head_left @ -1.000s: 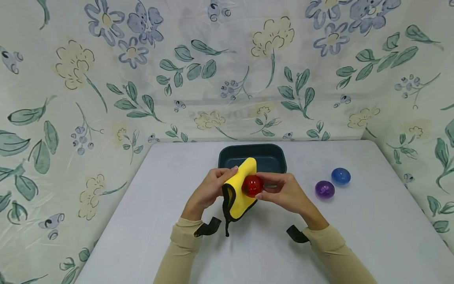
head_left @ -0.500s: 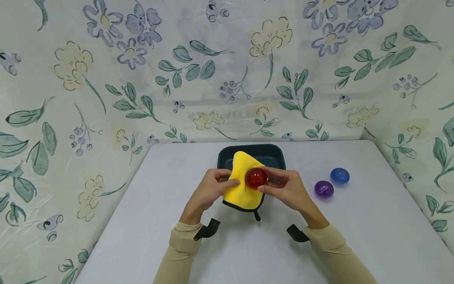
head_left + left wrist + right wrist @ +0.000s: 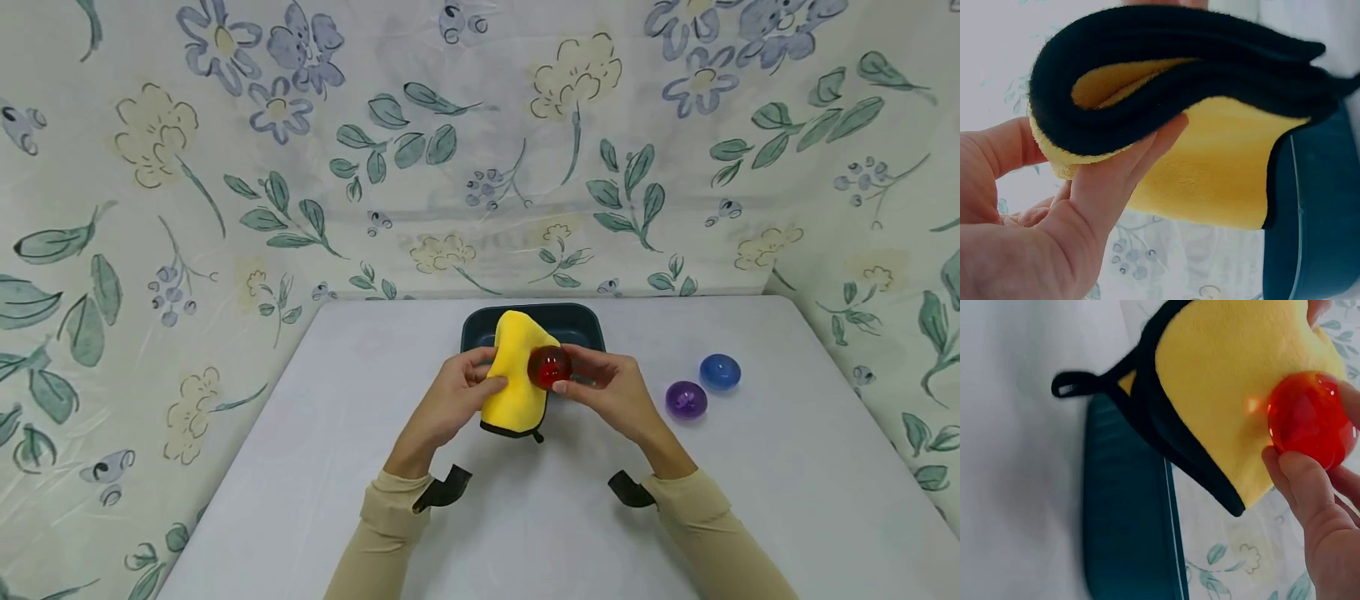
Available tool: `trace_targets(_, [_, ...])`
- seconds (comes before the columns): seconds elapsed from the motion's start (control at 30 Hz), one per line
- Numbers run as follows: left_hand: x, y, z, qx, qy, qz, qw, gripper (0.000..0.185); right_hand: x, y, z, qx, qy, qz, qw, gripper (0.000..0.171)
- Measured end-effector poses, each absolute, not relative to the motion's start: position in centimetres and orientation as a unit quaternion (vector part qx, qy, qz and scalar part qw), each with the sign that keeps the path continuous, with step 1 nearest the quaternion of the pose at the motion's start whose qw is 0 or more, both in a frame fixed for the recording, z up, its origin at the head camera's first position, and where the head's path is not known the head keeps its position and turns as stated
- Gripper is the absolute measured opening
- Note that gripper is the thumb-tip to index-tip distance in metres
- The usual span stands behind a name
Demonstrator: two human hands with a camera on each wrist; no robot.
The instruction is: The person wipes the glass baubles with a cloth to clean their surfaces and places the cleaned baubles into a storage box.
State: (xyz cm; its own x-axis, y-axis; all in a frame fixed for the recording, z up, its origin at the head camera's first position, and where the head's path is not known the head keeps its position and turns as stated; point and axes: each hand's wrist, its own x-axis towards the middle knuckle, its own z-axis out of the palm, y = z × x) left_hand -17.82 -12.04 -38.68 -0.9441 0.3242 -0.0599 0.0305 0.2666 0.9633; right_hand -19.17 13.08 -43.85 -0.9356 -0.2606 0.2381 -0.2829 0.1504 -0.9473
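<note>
Fluffy yellow cloth [image 3: 514,379], glossy red ball [image 3: 549,367]

White table [image 3: 300,467]; dark tray [image 3: 585,321], purple ball [image 3: 686,401], blue ball [image 3: 720,372] on it.

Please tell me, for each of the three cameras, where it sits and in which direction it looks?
Head: worn on the head, looking forward and down at the table; both forearms, the left hand and right hand show.
Left wrist: at the left hand, looking along it at the yellow cloth.
Right wrist: at the right hand, looking at the red ball.
Shared: the wrist views both show the cloth and dark tray.
</note>
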Motion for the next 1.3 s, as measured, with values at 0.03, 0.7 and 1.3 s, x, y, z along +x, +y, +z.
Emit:
trace_targets(0.03, [-17.84, -11.98, -38.69, 0.114, 0.783, 0.599, 0.125, 0.047, -19.20, 13.17, -43.84, 0.183, -0.757, 0.627, 0.005, 0.056])
trace_targets(0.7, [-17.85, -11.22, -39.14, 0.149, 0.794, 0.576, 0.124, 0.055, -18.55, 13.17, -43.25, 0.238, -0.735, 0.634, -0.017, 0.058])
trace_targets(1.3, [-17.62, -11.05, -39.04, 0.164, 0.802, 0.564, 0.110, 0.067, -19.37, 13.86, -43.41, 0.204, -0.736, 0.646, -0.015, 0.052])
